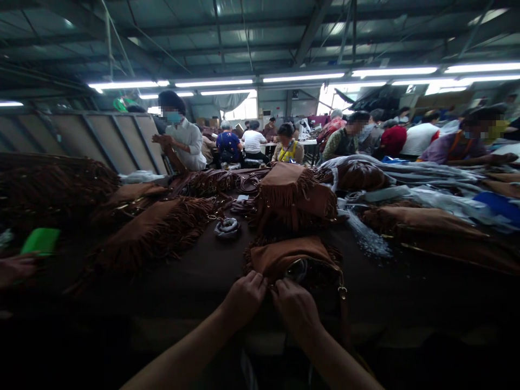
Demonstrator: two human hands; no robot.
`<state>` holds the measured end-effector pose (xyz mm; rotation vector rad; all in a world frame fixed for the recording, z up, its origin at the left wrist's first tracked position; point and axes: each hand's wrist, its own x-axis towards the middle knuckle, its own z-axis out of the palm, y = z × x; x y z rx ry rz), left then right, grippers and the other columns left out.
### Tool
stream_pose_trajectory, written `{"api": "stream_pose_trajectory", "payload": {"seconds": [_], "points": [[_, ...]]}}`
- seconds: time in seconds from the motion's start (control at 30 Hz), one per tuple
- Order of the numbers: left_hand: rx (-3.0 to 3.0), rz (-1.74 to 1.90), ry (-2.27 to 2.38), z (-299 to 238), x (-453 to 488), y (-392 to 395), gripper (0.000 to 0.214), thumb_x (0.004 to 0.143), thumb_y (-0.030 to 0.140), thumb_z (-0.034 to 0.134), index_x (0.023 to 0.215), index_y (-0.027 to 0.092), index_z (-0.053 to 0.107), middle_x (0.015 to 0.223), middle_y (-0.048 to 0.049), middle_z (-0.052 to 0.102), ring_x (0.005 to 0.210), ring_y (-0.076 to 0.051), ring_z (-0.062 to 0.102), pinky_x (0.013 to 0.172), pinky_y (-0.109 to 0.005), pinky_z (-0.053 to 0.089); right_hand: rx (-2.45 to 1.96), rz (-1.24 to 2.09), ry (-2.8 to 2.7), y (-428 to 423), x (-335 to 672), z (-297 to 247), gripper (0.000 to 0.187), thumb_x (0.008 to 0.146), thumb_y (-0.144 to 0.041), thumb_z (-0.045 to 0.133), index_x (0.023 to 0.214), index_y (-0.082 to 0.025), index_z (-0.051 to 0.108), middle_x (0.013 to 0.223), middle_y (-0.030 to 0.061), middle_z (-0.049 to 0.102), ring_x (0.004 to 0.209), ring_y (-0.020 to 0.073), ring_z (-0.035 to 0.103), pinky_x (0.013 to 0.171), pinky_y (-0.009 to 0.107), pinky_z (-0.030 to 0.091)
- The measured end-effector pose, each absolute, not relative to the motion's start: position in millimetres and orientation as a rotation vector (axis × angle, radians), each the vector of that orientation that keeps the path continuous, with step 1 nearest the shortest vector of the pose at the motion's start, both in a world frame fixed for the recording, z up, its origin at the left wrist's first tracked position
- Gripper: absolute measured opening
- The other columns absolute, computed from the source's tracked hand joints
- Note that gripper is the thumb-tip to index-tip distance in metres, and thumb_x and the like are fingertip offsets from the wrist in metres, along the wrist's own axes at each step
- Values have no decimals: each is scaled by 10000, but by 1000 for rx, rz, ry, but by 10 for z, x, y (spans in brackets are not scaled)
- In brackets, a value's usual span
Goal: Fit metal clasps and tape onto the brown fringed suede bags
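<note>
- Along the near edge of the dark surface (162, 292): two bare hands, close together. The left hand (245, 297) and the right hand (298, 310) both pinch the upper edge of one brown suede bag (293, 259).
- Held bag: soft, napped flap with a shaggy fringe, lying flat on the surface directly ahead of the hands. One shiny metal fitting (296, 270) shows between the hands; one metal clasp (342, 292) sits at the right corner.
- Farther along the surface: three more fringed suede bags (294, 189) (156, 227) (130, 197), with a dense, dark fringed heap (52, 184) at far left.
- Right side: two smooth brown bags (422, 222) (359, 176), partly on crumpled grey cloth (410, 181).
- Between the bags: one coiled grey strap (227, 227).
- Left edge: one flat green object (40, 241), just above a co-worker's hand (16, 270).
- Background: one standing, masked co-worker (184, 143) in a white shirt, handling a brown fringed piece (170, 151); many seated workers beneath long fluorescent tubes (300, 78).
</note>
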<state>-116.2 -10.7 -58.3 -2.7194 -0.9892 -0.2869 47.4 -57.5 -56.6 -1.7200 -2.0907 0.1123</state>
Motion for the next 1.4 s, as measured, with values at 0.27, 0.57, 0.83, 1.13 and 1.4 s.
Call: {"api": "stream_pose_trajectory", "payload": {"seconds": [0.27,0.57,0.83,1.13,1.4], "points": [[-2762,-374,-912,-677,-1277,-32,293,909,124,497,1195,123,560,1027,-99,634,919,-215,583,769,-326,531,-1592,746,-1722,-479,564,-606,167,827,-335,596,890,-214,692,823,19,717,759,179,657,676,250,435],[-2711,-692,-967,-684,-1332,16,239,942,217,479,1133,164,613,907,-73,647,839,-180,604,736,-307,539,-1652,223,-1620,-555,530,-601,125,811,-308,609,832,-257,721,827,15,684,757,164,629,706,251,432],[-2716,-847,-941,-808,-1623,110,188,940,229,487,1065,166,611,873,-54,638,790,-158,606,695,-284,543,-1718,74,-1527,-692,1161,-882,172,846,-364,598,899,-238,703,914,54,663,865,218,595,772,331,450],[-2762,-851,-1187,-915,-1739,93,172,918,255,502,1005,203,641,896,-57,639,839,-183,632,760,-311,537,-1800,131,-1355,-825,1871,-875,178,811,-375,603,797,-208,662,954,59,617,902,209,575,807,337,450],[-2903,-723,-1805,-714,-1532,68,587,790,125,446,1366,240,455,1307,-71,553,1122,-235,593,932,-352,503,-1936,611,-1286,-612,1755,-727,558,761,-515,629,1198,-176,554,1062,114,671,966,275,641,817,382,487]]}}
